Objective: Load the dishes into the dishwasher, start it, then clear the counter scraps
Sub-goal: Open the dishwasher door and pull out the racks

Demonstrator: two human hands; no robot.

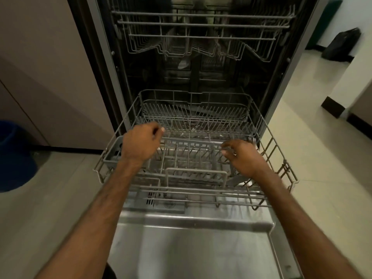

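Grey wire lower rack (267, 150) sits pulled out over the open door (181, 248), empty, long axis left-right; left hand (141, 144) loosely curled, right hand (242, 158) half-open, both empty above it.

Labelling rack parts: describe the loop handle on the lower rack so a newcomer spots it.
Start at the open dishwasher door, then the lower rack pulled out over it. The loop handle stands upright between the hands, a thick, rounded rectangle unlike the thin tines around it.
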